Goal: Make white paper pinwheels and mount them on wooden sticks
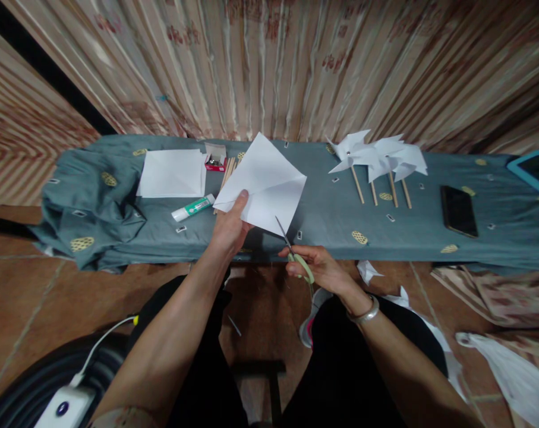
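Head view, the only one I have: my left hand (229, 229) pinches the lower left corner of a white paper square (262, 181), thumb on top, fingers closed on it, and holds it in the air over the near edge of the desk (322, 223). My right hand (316, 267) is closed around the green handles of the scissors (291, 246), whose blades are parted a little, with the tips at the sheet's lower corner. I judge the main risk to be the sheet itself: held by one corner only, it can sag or twist as the blades bite, and the cut would wander off line. My left thumb sits not far from the blades, so a hurried snip could nick it. A cut run too far toward the middle would spoil the square. Behind the sheet lie a glue stick (192, 208), a stack of white paper (171, 172), a small red box (216, 159) and wooden sticks (227, 175); further right are finished paper pinwheels (378, 157) and a dark phone (459, 211), all well apart from the blades.
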Demonstrator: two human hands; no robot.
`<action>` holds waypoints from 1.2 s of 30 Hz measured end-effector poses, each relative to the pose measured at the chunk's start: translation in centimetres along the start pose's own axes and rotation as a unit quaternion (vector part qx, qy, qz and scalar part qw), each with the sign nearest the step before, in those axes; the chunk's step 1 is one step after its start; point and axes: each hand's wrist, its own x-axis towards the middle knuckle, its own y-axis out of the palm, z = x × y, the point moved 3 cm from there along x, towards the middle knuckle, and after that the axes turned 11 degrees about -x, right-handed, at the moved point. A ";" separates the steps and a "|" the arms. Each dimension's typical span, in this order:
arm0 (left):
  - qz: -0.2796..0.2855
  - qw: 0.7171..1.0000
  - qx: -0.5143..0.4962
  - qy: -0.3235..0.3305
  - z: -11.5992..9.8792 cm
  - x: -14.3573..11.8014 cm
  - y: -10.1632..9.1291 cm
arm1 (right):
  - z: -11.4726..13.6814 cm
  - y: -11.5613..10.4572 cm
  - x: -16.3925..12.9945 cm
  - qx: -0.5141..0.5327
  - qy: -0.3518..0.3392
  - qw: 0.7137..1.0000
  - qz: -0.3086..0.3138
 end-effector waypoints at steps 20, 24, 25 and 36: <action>0.002 0.999 0.023 -0.022 0.5 -0.6 0.3 | -0.4 -0.1 0.3 -0.008 0.003 1.000 -0.006; -0.005 0.999 0.028 -0.025 0.4 -0.6 0.3 | -0.7 -0.1 0.4 0.010 0.009 1.000 -0.006; -0.003 0.999 0.028 -0.024 0.4 -0.6 0.3 | -0.8 -0.1 0.4 0.013 0.010 1.000 -0.006; -0.010 0.999 0.037 -0.036 0.5 -0.9 0.5 | -0.4 0.0 0.4 0.016 0.023 1.000 -0.010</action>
